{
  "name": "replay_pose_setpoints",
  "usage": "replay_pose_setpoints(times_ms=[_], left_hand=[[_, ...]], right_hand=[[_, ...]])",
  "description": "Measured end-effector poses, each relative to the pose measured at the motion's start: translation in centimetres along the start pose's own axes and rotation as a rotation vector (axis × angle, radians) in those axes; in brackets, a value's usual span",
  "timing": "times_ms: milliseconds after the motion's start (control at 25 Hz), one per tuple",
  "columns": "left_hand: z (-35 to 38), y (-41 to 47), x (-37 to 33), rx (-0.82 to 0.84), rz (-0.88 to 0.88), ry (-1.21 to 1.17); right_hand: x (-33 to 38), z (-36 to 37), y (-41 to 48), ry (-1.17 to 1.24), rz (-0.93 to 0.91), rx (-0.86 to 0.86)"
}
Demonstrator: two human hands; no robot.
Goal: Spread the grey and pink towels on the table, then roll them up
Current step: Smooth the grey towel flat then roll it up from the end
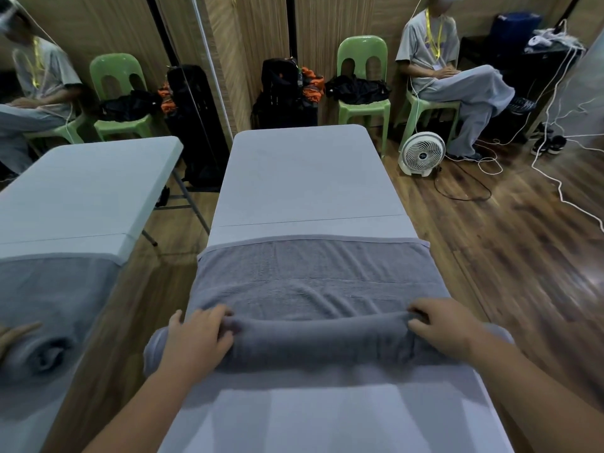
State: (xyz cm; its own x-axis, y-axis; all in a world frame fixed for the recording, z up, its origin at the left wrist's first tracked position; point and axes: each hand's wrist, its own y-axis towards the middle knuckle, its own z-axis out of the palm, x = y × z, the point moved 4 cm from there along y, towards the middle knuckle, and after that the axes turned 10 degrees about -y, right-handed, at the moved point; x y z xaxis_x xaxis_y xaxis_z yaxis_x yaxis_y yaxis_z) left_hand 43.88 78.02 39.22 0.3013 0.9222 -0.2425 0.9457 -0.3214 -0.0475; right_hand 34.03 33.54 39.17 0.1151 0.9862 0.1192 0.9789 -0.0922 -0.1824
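Both hands are down on the grey towel [313, 282], one at each end of the rolled part. Left hand [196, 341] sits palm-down over the left end of the roll [320, 341], fingers curled over the top and clutching the cloth, thumb out to the side. Right hand [447, 325] mirrors it on the right end, fingers hooked over the front of the roll, gripping too. That roll lies straight across the white table [307, 178], close to the near end, with bare tabletop just in front of it. Beyond it the unrolled stretch of towel lies flat, a few wrinkles near the roll, its far hem crossing the table about midway and both sides drooping over the edges. On the floor to the right stands a small white fan [422, 154].
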Motion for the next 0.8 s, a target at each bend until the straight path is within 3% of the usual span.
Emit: replay_pose_setpoints(times_ms=[120,280,400,520,640,720,800], left_hand=[[0.6,-0.1,-0.8,-0.128,0.089,-0.025],[3.7,-1.6,-0.9,0.115,0.173,0.114],[3.1,-0.7,-0.9,0.098,0.126,0.111],[2.1,-1.1,-1.2,0.043,0.146,0.091],[0.9,-0.8,-1.3,0.105,0.130,0.054],[0.2,1.0,-1.0,0.084,0.078,0.027],[-0.4,2.5,-1.0,-0.033,0.062,-0.008]], right_hand=[[1.3,0.5,-1.0,-0.107,-0.163,-0.220],[1.0,4.1,-2.6,-0.283,-0.150,-0.102],[1.3,4.2,-1.9,-0.211,-0.130,-0.154],[1.4,2.1,-1.9,-0.117,-0.123,-0.031],[-0.1,0.6,-1.2,0.033,-0.048,0.074],[-0.5,-0.4,0.0,0.089,0.015,0.010],[-0.3,-1.0,0.6,0.058,-0.002,-0.165]])
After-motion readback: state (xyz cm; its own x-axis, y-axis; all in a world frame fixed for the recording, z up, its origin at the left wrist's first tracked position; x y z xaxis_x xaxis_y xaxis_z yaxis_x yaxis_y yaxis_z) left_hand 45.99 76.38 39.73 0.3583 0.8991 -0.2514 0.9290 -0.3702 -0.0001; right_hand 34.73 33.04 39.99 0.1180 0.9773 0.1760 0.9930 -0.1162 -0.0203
